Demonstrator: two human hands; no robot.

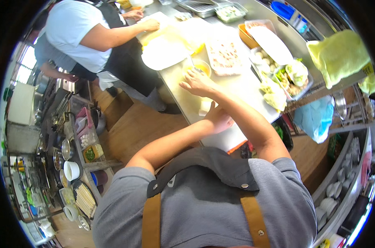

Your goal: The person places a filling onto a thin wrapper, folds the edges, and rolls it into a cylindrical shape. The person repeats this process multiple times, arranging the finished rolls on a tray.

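My right hand [198,83] reaches over the near side of a small bowl [209,68] holding yellow-orange liquid. A long utensil [191,61] slants out of the bowl close to my fingers; whether they grip it, I cannot tell. Lower down, my left hand [220,119] is at the worktop, its thumb raised and its fingers partly hidden under my right forearm. Just beyond that thumb is a small pale object [205,107], blurred by glare. Past the bowl lies a white tray [220,70] of small reddish-and-white pieces.
A co-worker's hand [151,24] rests near a glaring white sheet or board [162,57] over yellow material. To the right are a container of eggs or round pale items [265,62], leafy cabbage [272,94] and a hanging blue bag [316,117]. Shelving with pans stands left.
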